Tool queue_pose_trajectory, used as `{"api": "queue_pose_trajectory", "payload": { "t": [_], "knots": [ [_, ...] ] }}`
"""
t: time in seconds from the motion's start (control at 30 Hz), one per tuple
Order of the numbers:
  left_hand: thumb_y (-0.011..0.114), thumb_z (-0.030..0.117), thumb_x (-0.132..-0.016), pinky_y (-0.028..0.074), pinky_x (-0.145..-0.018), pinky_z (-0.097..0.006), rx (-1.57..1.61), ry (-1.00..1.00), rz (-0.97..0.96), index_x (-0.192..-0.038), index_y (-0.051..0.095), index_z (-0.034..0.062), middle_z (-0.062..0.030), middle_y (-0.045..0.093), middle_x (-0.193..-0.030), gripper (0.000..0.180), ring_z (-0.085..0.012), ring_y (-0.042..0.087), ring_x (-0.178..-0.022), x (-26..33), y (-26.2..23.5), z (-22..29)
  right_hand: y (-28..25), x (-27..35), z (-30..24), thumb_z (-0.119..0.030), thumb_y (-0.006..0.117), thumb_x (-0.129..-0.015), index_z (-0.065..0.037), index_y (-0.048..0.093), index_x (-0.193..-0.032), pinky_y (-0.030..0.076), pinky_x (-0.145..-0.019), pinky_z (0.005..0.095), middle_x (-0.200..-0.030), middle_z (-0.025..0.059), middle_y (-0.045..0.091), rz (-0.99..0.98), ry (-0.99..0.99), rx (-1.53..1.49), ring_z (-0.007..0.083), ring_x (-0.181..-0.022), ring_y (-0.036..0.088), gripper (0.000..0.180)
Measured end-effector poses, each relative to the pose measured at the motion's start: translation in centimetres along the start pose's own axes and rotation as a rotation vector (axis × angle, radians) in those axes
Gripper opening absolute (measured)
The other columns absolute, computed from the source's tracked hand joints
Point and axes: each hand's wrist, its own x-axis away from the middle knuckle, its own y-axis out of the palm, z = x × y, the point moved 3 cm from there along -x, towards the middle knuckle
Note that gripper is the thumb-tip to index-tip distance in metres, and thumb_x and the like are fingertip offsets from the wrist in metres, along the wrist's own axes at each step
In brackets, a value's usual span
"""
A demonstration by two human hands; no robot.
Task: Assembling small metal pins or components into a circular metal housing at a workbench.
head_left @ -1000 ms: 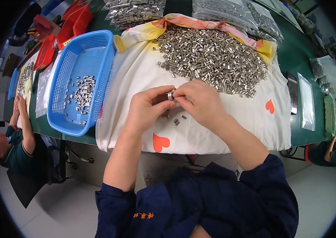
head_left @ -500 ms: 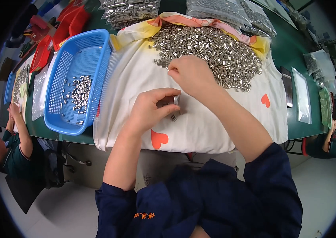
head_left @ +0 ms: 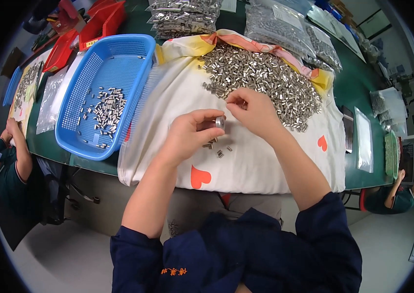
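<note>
My left hand (head_left: 192, 134) is closed around a small round silver part (head_left: 220, 122), held just above a white cloth (head_left: 261, 161) printed with red hearts. My right hand (head_left: 253, 110) pinches a tiny silver metal piece at its fingertips, close to the edge of a big heap of small silver cylinders (head_left: 261, 80) on the cloth. A few loose cylinders (head_left: 219, 149) lie on the cloth under my left hand.
A blue plastic basket (head_left: 85, 141) with several silver cylinders stands to the left on the green table (head_left: 358, 88). Clear bags of metal parts (head_left: 182, 14) and red bins (head_left: 99, 19) line the far side. Another person (head_left: 6, 166) sits at left, one more at lower right.
My right hand went out to the heap of cylinders and has drawn back toward my left hand with a piece pinched. My left hand stayed in place holding its part.
</note>
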Motion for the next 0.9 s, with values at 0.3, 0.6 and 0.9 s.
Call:
{"api": "queue_pose_trajectory", "payload": {
  "t": [0.3, 0.6, 0.9],
  "knots": [
    [0.064, -0.002, -0.076, 0.048, -0.072, -0.020, 0.171, 0.005, 0.071, -0.109, 0.058, -0.0009, -0.0027, 0.061, -0.090, 0.034, -0.0087, 0.059, -0.082, -0.3, -0.3, 0.3, 0.6, 2.1, -0.2, -0.006, 0.062, -0.075, -0.003, 0.064, -0.083, 0.047, -0.065, 0.0238, -0.078, 0.0047, 0.063, 0.045, 0.017, -0.446, 0.0126, -0.069, 0.059, 0.009],
    [0.065, -0.001, -0.076, 0.047, -0.067, -0.019, 0.052, -0.014, 0.057, -0.110, 0.059, -0.0010, -0.0002, 0.060, -0.082, 0.035, -0.0059, 0.057, -0.076, -0.3, 0.0, 0.5, 0.6, 2.6, -0.6, -0.005, 0.062, -0.071, -0.005, 0.061, -0.075, 0.047, -0.064, 0.0333, -0.074, 0.0081, 0.061, 0.157, -0.208, -0.150, 0.0244, -0.073, 0.059, 0.004],
    [0.066, -0.001, -0.075, 0.048, -0.066, -0.019, 0.041, 0.003, 0.064, -0.109, 0.060, -0.0005, -0.0014, 0.063, -0.083, 0.034, -0.0062, 0.058, -0.074, -0.2, 0.1, 0.7, 0.2, 2.7, 0.2, -0.007, 0.063, -0.072, -0.004, 0.062, -0.081, 0.047, -0.062, 0.0293, -0.077, 0.0075, 0.063, 0.022, -0.067, -0.355, 0.0203, -0.069, 0.060, 0.009]
  ]
}}
